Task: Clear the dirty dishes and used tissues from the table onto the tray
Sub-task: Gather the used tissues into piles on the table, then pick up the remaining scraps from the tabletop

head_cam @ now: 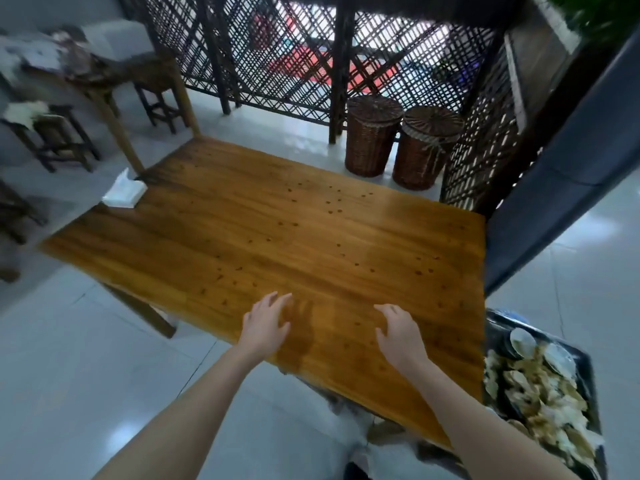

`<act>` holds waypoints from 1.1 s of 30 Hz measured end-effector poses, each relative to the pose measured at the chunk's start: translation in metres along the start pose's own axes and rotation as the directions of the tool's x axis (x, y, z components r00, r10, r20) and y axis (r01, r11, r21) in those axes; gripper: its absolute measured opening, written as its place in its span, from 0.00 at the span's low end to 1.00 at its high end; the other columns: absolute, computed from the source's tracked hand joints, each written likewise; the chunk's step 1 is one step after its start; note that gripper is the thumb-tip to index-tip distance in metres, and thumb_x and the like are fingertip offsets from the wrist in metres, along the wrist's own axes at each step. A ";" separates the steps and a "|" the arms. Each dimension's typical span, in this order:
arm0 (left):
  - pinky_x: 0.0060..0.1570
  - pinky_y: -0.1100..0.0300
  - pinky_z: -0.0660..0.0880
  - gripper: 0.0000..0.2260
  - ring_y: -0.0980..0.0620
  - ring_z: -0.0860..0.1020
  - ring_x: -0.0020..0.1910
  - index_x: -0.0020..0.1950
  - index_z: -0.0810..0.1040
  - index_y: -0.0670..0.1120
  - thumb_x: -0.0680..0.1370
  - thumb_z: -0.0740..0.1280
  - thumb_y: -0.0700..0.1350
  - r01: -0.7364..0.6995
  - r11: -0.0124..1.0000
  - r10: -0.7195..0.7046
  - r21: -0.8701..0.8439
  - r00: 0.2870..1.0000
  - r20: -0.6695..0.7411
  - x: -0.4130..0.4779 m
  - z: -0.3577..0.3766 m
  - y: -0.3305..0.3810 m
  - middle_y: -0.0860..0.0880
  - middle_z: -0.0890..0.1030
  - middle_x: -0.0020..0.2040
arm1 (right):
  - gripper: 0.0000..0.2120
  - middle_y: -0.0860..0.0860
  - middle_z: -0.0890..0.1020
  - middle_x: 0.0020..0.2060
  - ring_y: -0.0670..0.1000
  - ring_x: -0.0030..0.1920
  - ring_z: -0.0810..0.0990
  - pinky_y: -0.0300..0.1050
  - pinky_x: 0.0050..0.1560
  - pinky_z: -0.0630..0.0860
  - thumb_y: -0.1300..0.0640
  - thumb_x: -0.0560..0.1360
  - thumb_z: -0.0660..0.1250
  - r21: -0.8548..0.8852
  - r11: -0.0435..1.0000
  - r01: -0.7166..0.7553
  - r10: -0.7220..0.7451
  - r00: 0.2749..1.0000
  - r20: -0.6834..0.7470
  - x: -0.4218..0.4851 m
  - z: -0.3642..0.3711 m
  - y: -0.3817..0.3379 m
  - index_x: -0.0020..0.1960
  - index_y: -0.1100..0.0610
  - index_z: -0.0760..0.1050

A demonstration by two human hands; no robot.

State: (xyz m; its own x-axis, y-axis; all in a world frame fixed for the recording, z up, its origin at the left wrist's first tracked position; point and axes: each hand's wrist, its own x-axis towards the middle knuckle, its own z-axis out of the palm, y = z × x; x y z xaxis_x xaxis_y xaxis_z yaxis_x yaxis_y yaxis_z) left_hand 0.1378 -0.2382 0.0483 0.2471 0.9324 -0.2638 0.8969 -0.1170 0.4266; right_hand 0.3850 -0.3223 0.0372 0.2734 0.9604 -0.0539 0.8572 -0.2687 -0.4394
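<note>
L hand [265, 322], R hand [398, 332]: mine, side by side over the table's [242, 237] near edge, fingers loosely curled, holding nothing | tray [561, 341]: right of my R hand, past the table end, heaped with dishes [523, 341] and tissues [540, 403] | long axis near-to-far

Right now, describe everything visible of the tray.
The tray is dark and rectangular with a raised rim; its material is unclear. It sits low beside the wooden table, at its right edge, and is partly cut off by the frame. Crumpled tissues and white dishes fill it in a heap. The left hand and right hand are over the table, not touching the tray.
</note>
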 end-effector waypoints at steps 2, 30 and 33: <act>0.72 0.46 0.59 0.26 0.48 0.60 0.75 0.76 0.60 0.57 0.80 0.65 0.49 0.054 0.998 -0.054 -0.021 0.998 -0.018 -0.002 -0.012 -0.023 0.50 0.60 0.77 | 0.21 0.49 0.72 0.68 0.50 0.69 0.68 0.44 0.69 0.64 0.59 0.78 0.63 -0.010 0.999 0.043 -0.043 0.999 0.027 0.013 0.011 -0.022 0.70 0.53 0.68; 0.70 0.45 0.59 0.26 0.43 0.59 0.74 0.76 0.59 0.56 0.80 0.62 0.48 0.596 0.783 -0.622 -0.176 0.758 -0.199 0.020 -0.156 -0.265 0.48 0.58 0.77 | 0.21 0.51 0.69 0.70 0.52 0.70 0.65 0.50 0.70 0.61 0.58 0.79 0.62 0.088 0.890 0.448 -0.442 0.800 0.406 0.222 0.130 -0.313 0.71 0.52 0.66; 0.70 0.45 0.58 0.26 0.43 0.59 0.74 0.76 0.59 0.55 0.79 0.62 0.48 0.609 0.768 -0.639 -0.197 0.742 -0.200 0.020 -0.165 -0.292 0.47 0.58 0.77 | 0.21 0.51 0.69 0.70 0.52 0.70 0.65 0.50 0.70 0.62 0.58 0.79 0.61 0.087 0.891 0.445 -0.438 0.796 0.417 0.228 0.140 -0.336 0.72 0.52 0.66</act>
State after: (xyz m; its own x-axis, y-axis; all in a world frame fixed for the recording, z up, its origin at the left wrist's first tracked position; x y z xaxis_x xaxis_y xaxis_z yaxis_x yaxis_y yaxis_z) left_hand -0.1799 -0.1291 0.0606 -0.4634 0.8354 -0.2956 0.7675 0.5451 0.3373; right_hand 0.0983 -0.0023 0.0474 -0.3398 0.9134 -0.2240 0.8479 0.1944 -0.4932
